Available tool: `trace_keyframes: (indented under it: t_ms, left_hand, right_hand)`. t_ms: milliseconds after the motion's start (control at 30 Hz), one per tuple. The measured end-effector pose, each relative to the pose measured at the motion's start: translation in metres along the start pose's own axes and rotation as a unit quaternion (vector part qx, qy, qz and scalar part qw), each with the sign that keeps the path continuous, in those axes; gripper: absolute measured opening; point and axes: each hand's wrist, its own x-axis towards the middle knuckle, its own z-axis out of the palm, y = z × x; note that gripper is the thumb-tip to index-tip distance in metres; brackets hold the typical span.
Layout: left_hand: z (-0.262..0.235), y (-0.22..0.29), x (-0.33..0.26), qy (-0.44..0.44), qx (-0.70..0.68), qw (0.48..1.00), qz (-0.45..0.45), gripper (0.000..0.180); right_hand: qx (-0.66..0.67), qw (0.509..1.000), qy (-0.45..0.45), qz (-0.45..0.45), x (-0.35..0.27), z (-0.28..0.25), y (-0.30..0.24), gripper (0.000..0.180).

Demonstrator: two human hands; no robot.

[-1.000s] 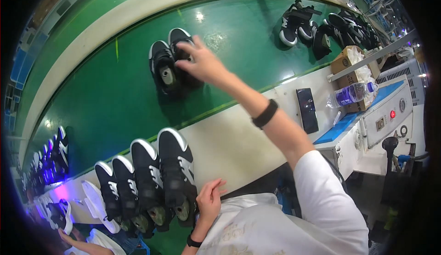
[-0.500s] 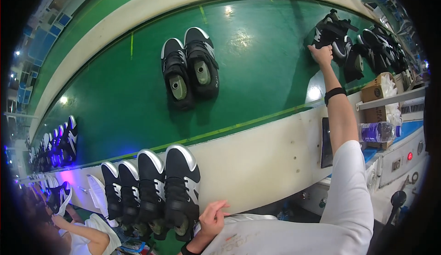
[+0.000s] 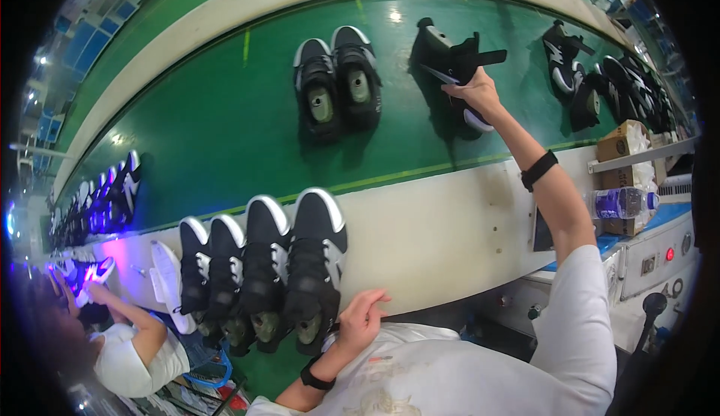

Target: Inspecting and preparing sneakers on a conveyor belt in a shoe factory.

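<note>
Here in the head view, the right hand [image 3: 476, 95] is firmly gripping black footwear [image 3: 452, 60] (one shoe or two, the overlap isn't telling) over the green surface [image 3: 225, 131], right of a pair of black shoes [image 3: 316, 78]; down at the pale bench [image 3: 427, 251], the left hand [image 3: 361, 320] is holding nothing, loosely bent, near a row of four shoes [image 3: 262, 266]
</note>
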Motion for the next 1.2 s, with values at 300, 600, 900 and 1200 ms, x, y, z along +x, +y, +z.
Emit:
trace_keyframes:
  t_ms: [300, 600, 900, 1200]
  left_hand:
    - [-0.015, 0.059, -0.005, 0.045, 0.057, 0.991, 0.113, 0.033]
    - [-0.02, 0.075, 0.014, -0.071, 0.02, 0.997, -0.018, 0.038]
    - [-0.019, 0.073, 0.017, -0.082, 0.159, 0.983, 0.042, 0.028]
    - [-0.023, 0.111, 0.025, 0.009, 0.24, 0.968, 0.07, 0.009]
  right_hand:
    - [0.1, 0.943, -0.303, -0.096, -0.161, -0.084, -0.059, 0.067]
    - [-0.011, 0.799, -0.465, -0.382, -0.259, -0.059, -0.072, 0.072]
    - [0.043, 0.783, -0.505, -0.361, -0.266, -0.077, -0.081, 0.074]
    - [0.03, 0.777, -0.53, -0.338, -0.266, -0.078, -0.093, 0.069]
